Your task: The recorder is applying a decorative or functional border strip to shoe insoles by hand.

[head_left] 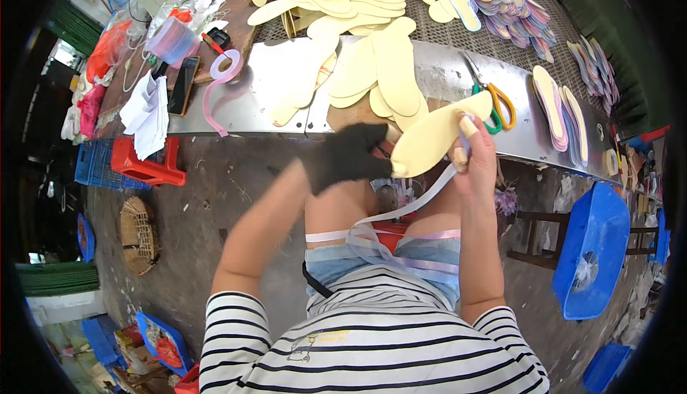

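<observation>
A pale yellow insole (438, 138) is held up at a tilt over the bench's front edge. My right hand (478, 154), with tan covers on its fingers, is closed on the insole's right part. A translucent pale ribbon (418, 201) runs from under this hand down across my lap. My left hand (347, 156), in a black glove, is beside the insole's left end. Motion blurs its fingers, and something small, dark and reddish shows among them. Whether it touches the insole, I cannot tell. Scissors with green and orange handles (504, 108) lie behind my right hand.
Yellow insoles (393, 65) are heaped on the metal bench (243, 100) and behind it. Patterned insoles (508, 15) lie at the back right. Left are a phone (184, 86), a ribbon roll (226, 66) and papers (147, 111). A blue tub (590, 251) stands right, a red stool (147, 161) left.
</observation>
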Demonstrator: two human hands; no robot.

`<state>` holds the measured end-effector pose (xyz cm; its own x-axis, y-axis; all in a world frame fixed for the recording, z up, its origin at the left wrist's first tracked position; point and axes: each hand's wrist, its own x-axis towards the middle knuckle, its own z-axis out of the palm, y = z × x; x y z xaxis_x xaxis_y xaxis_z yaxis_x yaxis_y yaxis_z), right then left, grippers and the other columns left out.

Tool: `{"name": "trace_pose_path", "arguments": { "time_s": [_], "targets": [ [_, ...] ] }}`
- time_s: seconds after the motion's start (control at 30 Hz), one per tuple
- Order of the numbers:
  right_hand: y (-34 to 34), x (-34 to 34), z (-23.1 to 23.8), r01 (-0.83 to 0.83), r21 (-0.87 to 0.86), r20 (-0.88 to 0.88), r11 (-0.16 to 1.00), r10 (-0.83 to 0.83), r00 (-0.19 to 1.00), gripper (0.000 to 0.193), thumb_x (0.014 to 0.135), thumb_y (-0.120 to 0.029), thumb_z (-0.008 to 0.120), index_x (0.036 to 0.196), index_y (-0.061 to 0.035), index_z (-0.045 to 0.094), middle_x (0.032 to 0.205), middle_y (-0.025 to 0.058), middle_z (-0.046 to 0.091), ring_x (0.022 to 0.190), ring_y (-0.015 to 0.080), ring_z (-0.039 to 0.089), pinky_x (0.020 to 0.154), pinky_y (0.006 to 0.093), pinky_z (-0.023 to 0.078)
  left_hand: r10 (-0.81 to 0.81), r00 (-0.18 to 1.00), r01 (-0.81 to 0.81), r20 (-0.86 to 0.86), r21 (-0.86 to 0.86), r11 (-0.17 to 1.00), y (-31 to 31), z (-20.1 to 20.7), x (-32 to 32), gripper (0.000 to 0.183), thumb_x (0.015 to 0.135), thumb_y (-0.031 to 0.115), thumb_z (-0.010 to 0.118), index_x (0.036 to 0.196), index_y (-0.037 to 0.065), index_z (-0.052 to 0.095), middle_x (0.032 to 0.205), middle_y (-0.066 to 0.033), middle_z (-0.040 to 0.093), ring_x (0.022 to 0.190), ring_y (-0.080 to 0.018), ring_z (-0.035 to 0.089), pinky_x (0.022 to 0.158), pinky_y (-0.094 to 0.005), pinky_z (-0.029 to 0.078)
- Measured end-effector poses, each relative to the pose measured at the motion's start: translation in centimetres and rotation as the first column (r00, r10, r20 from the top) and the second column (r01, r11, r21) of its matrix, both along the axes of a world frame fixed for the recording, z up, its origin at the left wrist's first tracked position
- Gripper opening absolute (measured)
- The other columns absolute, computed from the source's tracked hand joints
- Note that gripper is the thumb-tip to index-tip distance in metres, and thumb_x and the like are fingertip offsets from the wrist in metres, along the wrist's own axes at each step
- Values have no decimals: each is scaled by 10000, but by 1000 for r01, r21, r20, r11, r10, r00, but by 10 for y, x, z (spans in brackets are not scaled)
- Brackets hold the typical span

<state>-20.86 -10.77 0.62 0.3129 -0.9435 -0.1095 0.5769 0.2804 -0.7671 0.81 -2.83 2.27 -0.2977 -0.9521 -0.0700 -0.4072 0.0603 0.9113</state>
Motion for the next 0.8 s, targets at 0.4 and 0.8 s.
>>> {"name": "trace_pose_path", "arguments": {
  "time_s": [0.4, 0.8],
  "targets": [
    [6, -43, 15, -201, -444, -376, 873, 22, 926, 149, 753, -57, 639, 890, -4, 660, 1097, 129, 584, 1017, 151, 536, 807, 254, 407, 411, 900, -406, -143, 64, 912, 28, 69, 44, 351, 781, 127, 656, 1100, -8, 594, 951, -28, 641, 880, -87, 559, 779, -242, 436],
    [35, -22, 17, -488, -419, -604, 766, 166, 780, 140, 726, -19, 655, 859, 23, 649, 933, 39, 580, 752, 59, 520, 598, 184, 399, 460, 378, -627, -804, 143, 766, 16, 23, 12, 349, 856, 101, 579, 1183, -6, 518, 1073, -98, 592, 970, -184, 587, 813, -294, 490]
  ]
}}
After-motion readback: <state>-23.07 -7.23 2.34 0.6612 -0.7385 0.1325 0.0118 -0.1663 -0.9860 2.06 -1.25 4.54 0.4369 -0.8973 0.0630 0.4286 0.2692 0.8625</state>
